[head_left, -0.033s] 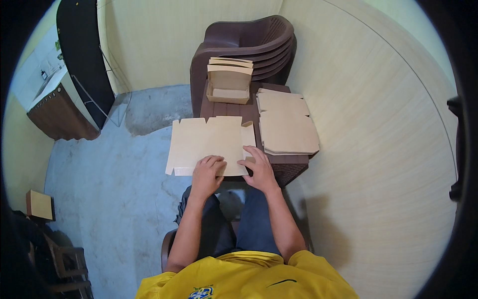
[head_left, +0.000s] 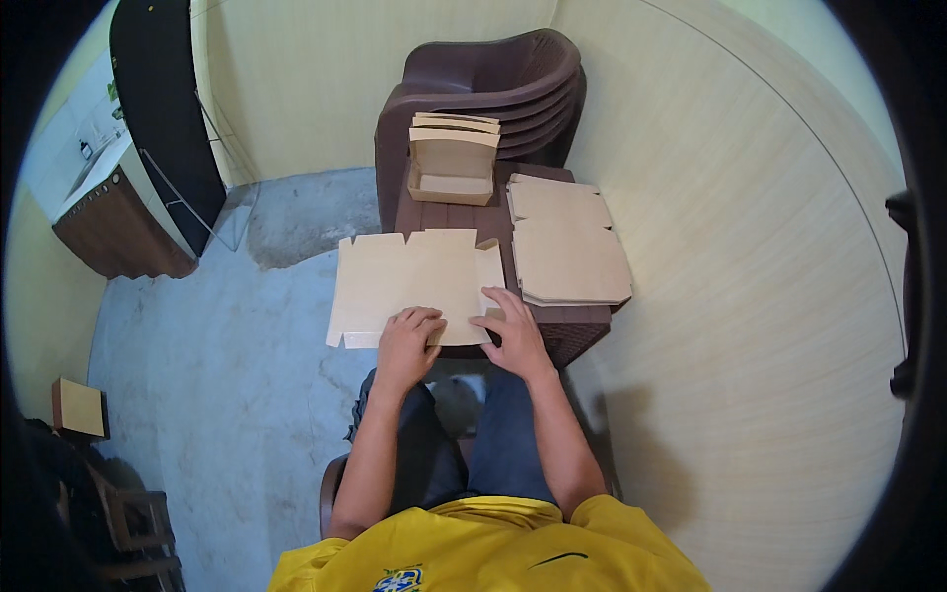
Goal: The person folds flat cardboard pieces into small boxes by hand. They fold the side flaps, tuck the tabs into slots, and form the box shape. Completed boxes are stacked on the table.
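- Sheet (head_left: 395, 281): partly folded, at the table's (head_left: 414, 214) near left, overhanging left.
- Left hand (head_left: 409, 342): bent fingers on its near edge; cannot tell if gripping.
- Right hand (head_left: 515, 333): thumb and fingers apart, touching its near right corner.

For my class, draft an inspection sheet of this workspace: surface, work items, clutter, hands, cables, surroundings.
Surface: dark brown slatted table.
Job's things: flat tan cardboard blank, overhanging the table's left side; stacked tan cardboard sheets to its right; open tan cardboard box beyond.
Clutter: tan boxlike object, far left.
Hands: left hand on the blank; right hand, fingers at its right flap.
Cables: none identifiable.
Surroundings: stacked brown plastic chairs behind; pale wall, right.
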Available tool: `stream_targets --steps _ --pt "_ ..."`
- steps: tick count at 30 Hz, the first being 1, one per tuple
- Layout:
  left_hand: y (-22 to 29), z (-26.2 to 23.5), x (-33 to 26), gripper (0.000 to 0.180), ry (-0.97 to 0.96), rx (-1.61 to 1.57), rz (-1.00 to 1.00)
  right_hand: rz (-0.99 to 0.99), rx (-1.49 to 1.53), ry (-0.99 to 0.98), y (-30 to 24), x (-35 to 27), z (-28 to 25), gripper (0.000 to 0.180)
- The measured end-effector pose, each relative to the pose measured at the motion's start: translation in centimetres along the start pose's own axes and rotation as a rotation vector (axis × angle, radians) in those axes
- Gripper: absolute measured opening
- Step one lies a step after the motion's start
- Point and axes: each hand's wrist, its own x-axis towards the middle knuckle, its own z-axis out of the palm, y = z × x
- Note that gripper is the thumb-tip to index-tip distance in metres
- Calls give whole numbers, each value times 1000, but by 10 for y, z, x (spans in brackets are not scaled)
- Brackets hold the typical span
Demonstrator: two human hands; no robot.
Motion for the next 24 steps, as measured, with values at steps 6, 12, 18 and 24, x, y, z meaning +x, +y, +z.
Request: stream_targets --steps 6,12,18,24 --pt "-11 -3 14 22 -43 -101 -87 43 103 -4 11 9 -2 34" --pt "-9 0 30 21 -56 -76 -205 84 150 80 8 12 2 22" --pt "-14 4 30 23 -47 -66 -168 105 75 54 13 20 6 19" --pt "-17 5 30 30 -17 -70 -177 138 -22 68 14 30 14 23"
